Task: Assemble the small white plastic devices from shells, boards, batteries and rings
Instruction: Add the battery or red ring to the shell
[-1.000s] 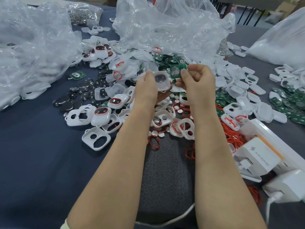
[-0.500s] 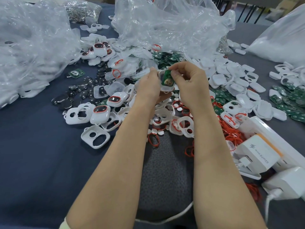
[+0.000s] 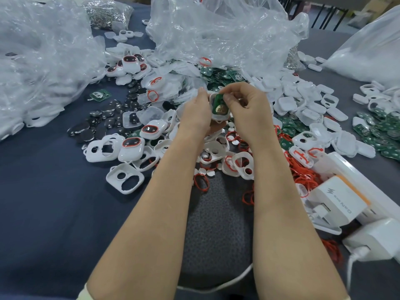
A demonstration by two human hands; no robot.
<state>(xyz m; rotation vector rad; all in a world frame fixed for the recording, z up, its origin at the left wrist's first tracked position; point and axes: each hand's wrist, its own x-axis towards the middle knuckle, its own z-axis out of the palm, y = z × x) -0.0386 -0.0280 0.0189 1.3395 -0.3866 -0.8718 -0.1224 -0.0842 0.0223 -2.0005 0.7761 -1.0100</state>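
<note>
My left hand (image 3: 195,113) grips a small translucent white shell (image 3: 220,116) from its left side, above the heap of parts. My right hand (image 3: 246,111) pinches a green circuit board (image 3: 219,105) with a round metal contact and holds it tilted inside that shell. Around the hands lie white front shells with two holes (image 3: 125,178), closed devices with red-ringed dark windows (image 3: 131,148), loose red rings (image 3: 201,181), coin batteries (image 3: 86,135) and more green boards (image 3: 218,74).
Crumpled clear plastic bags lie at the far left (image 3: 43,61) and back centre (image 3: 216,33). A white power strip with chargers (image 3: 339,202) lies at the right. A pile of green boards (image 3: 383,131) is at the far right. A dark grey mat (image 3: 216,224) lies between my forearms.
My right hand brought the green board from beside the shell down into it. Both hands stayed together and shifted slightly lower.
</note>
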